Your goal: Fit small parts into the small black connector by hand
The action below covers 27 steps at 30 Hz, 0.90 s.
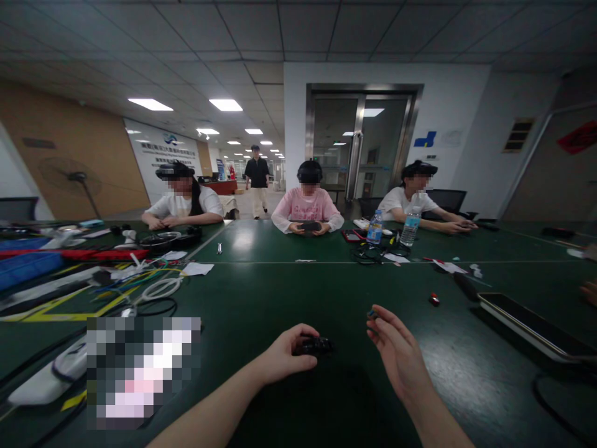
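Observation:
My left hand is closed around a small black object, low over the green table; its exact kind does not show. To the right, my right hand is raised, its thumb and fingertips pinched on a tiny bluish item too small to name. The two hands are apart, with bare dark green tabletop between them. Beyond my right hand, a small red and silver piece lies on the table.
Cables, a white power strip and blue trays crowd the left side. On the right lies a black-topped flat device. Water bottles stand across the table, where several people in headsets sit. Another person stands behind.

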Available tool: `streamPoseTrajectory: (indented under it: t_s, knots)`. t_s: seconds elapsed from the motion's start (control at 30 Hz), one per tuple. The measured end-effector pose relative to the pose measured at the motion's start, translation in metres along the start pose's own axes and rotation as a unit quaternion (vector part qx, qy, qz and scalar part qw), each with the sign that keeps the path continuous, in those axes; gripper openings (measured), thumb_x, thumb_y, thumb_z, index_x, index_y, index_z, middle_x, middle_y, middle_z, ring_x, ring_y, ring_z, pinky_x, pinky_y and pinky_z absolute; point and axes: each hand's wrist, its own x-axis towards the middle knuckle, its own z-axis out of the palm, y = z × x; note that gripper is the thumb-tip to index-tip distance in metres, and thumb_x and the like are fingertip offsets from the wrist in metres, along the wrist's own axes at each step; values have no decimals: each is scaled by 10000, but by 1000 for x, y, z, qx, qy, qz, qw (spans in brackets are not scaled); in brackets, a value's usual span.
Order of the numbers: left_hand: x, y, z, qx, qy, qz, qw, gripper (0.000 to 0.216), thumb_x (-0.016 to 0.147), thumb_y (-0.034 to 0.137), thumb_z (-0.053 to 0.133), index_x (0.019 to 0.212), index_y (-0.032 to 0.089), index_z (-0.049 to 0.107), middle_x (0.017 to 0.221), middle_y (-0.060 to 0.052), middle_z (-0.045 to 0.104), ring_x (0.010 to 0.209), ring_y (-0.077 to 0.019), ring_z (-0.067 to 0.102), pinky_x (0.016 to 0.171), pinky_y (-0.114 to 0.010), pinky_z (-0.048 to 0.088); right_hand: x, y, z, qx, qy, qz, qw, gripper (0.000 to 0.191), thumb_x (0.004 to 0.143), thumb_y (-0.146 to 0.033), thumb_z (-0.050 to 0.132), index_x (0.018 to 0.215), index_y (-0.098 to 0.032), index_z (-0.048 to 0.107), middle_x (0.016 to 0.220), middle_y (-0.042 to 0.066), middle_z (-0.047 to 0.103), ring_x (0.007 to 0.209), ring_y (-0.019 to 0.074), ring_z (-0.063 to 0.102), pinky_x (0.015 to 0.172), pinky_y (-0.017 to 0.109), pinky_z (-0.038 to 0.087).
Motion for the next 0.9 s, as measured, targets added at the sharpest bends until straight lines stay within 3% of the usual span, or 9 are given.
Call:
streamPoseTrajectory:
  t_s: [0.47,0.73,0.9]
  knots:
    - [-1,3,-1,4,-2,-10,1000,414,755,141,682,1125,200,506,1085,-67,564,958,-212,563,833,-380,436,-1,1,0,-27,-6,-14,1000,286,580,-321,765,851,-246,714,837,15,695,786,220,626,688,332,498]
    - [2,-6,-2,7,-6,7,1000,422,746,176,695,1121,211,503,1044,-56,579,898,-195,571,780,-347,433,-1,4,0,-19,-23,5,1000,321,553,-336,803,853,-256,719,847,2,692,805,193,605,705,300,485]
    - [3,-6,0,-2,3,15,1000,428,726,165,710,1104,190,511,1015,-52,589,856,-172,571,747,-311,427,-4,13,2,-70,-56,-8,996,347,589,-386,793,895,-244,711,886,23,697,832,214,612,731,328,482]
